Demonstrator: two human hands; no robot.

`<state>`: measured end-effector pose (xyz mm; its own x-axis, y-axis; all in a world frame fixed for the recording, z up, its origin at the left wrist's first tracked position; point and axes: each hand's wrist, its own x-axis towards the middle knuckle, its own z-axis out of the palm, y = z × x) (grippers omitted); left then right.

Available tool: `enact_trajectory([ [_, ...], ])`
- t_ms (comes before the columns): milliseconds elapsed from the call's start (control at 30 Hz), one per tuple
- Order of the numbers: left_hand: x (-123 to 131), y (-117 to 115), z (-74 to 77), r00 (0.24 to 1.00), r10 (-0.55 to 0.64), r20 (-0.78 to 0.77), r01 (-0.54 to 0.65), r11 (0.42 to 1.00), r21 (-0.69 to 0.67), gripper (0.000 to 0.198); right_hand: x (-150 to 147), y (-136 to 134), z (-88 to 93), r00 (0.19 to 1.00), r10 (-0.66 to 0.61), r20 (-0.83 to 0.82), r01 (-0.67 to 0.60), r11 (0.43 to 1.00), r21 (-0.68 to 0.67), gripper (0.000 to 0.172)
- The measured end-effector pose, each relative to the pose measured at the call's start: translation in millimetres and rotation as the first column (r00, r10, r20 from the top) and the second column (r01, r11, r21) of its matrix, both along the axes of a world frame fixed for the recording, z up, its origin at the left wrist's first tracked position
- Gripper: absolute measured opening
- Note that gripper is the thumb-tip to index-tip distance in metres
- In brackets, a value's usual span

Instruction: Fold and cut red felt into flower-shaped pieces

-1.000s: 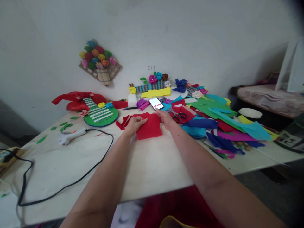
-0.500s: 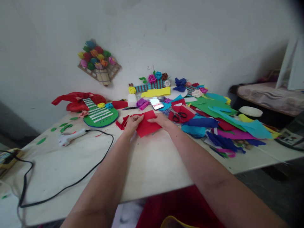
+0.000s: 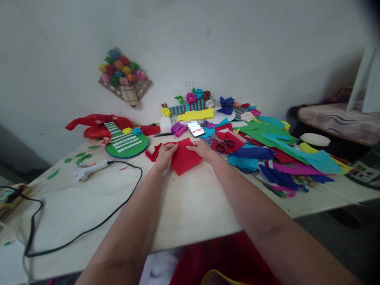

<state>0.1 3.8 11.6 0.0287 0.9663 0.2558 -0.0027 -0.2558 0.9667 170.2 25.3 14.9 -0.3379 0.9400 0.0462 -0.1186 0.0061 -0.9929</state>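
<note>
A red felt square [image 3: 184,159] lies on the pale table [image 3: 184,206], turned so a corner points toward me. My left hand [image 3: 165,154] pinches its left edge. Its upper right edge is gripped by my right hand [image 3: 203,149], fingers closed on the fabric. Red felt scraps [image 3: 152,153] lie just left of my left hand. A phone [image 3: 196,129] with a lit screen sits behind the square. Black-handled scissors [image 3: 224,145] rest on red felt to the right of my right hand.
A heap of coloured felt sheets [image 3: 276,152] covers the table's right side. A white glue gun [image 3: 87,170] with a black cord [image 3: 89,229] lies at left. A green guitar-shaped craft [image 3: 126,143] and a red bag [image 3: 95,123] sit behind it. A flower craft [image 3: 124,77] hangs on the wall.
The red square was lying flat under both hands; both hands have since taken hold of its edges and turned it so a corner points toward me.
</note>
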Motion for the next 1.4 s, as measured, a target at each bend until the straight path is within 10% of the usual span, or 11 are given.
enact_trajectory([
  [1400, -3.7, 2.4, -0.9, 0.996, 0.08, 0.034, -0.076, 0.992, -0.101, 0.021, 4.0, 0.8, 0.1, 0.997, 0.011, 0.082, -0.029, 0.976, 0.217, 0.029],
])
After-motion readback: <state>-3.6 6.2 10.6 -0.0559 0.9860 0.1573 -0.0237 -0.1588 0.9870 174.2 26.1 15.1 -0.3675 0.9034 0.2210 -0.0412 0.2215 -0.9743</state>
